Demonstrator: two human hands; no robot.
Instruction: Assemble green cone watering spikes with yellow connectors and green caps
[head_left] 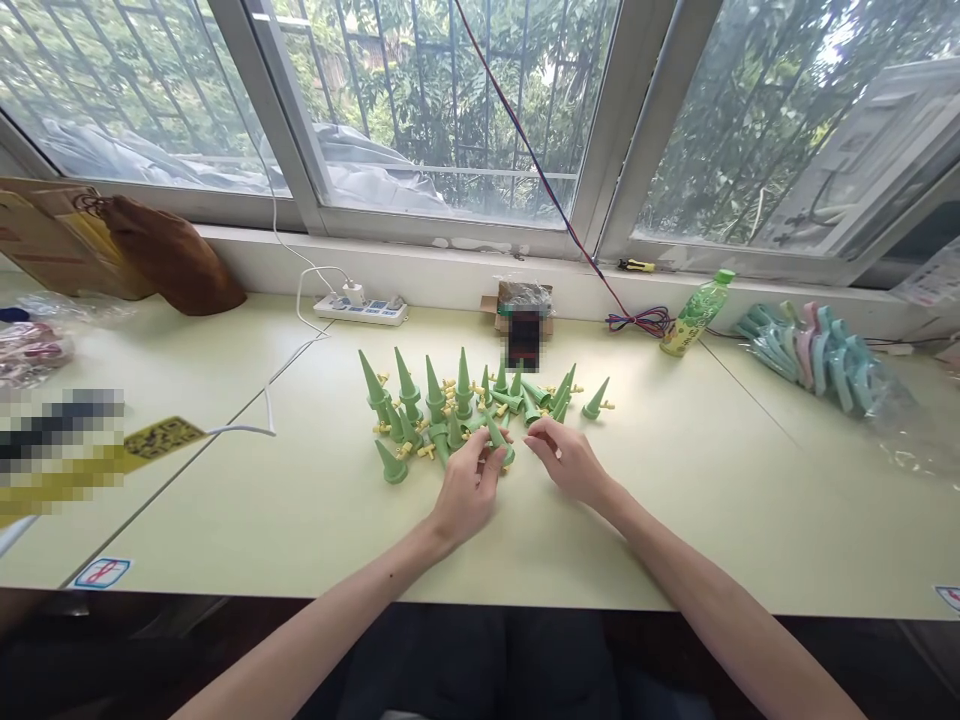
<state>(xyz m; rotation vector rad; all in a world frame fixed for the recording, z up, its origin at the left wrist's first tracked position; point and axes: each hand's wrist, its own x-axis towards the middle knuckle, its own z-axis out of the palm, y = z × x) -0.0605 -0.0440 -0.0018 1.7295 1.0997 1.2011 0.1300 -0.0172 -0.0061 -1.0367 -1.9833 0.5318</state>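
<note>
My left hand [471, 483] is closed around a green cone-shaped watering spike [496, 432], whose tip leans up and to the left. Just right of it, my right hand [568, 461] has its thumb and fingertips pinched together; anything between them is too small to make out. Beyond both hands stands a cluster of similar green spikes with small yellow valves, some upright and others lying on their sides. One spike [391, 463] stands at the cluster's near left, and another spike [595, 400] sits apart at the right.
A small box [525, 298] is at the back, near a white power strip [361, 309]. To the right are a green drink bottle [697, 314], a coiled cable [640, 321] and bagged pastel items [821, 350]. A brown pouch [169, 255] sits at left on the pale table [300, 500].
</note>
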